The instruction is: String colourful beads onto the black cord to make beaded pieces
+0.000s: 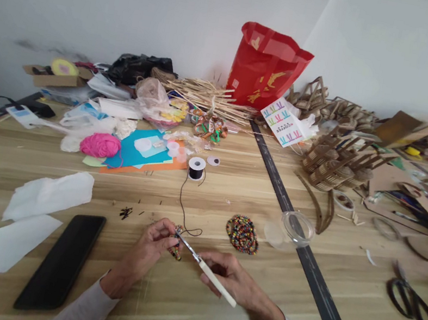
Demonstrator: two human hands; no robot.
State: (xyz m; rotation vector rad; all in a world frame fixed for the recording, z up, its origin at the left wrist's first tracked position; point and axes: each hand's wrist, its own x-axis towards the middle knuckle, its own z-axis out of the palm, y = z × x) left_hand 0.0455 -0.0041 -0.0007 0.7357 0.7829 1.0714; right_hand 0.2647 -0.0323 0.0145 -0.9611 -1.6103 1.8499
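Pinching the multicolored bead strand (175, 253) between thumb and index finger, your left hand (145, 250) secures it at the fingertips, its lower end projecting below them. The fingers of your right hand (232, 279) are closed around the white-handled tool (217, 282); its metal tip reaches the left fingertips, but you cannot tell whether it touches the beads. The black cord (184, 207) lies on the worktop (180, 314) just beyond the left fingers and leads to the white spool (197, 163) farther out. The coiled beads (242, 234) lie just beyond the right fingers. Locate the black clippings (125, 213) near the left fingers, on their outer side, and the dark phone (61, 263) left of that hand.
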